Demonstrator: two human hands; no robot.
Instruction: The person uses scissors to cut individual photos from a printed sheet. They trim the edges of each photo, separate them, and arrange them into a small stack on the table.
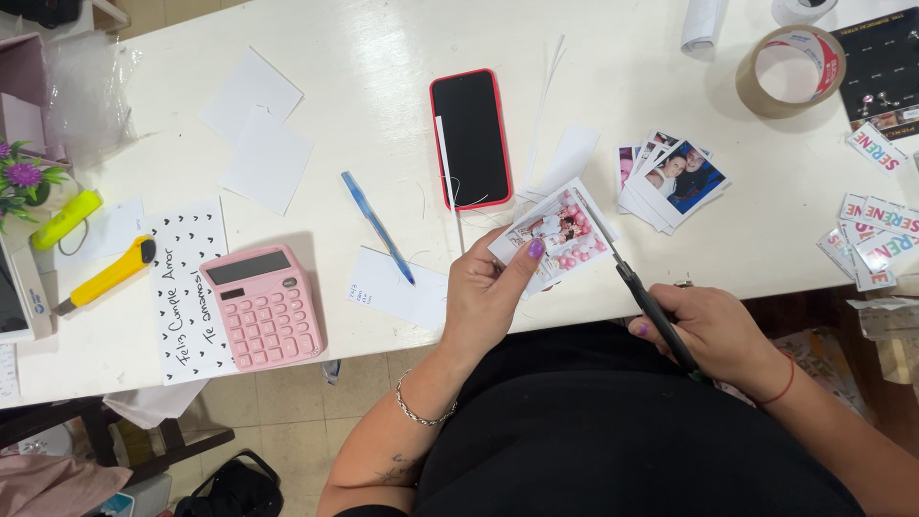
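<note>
Fingers of my left hand pinch the photo print by its lower corner, thumb on top, holding it over the table edge. My right hand is clenched around the handles of the scissors, blades pointing to eleven o'clock and biting the print's right border. To cut well, I judge I should keep the print taut and flat, feed it into the blades rather than chase it, and follow the white margin closely. Both wrists hover just off the table edge, forearms angled in from five and seven o'clock. A stack of prints lies at one o'clock, a phone at eleven.
</note>
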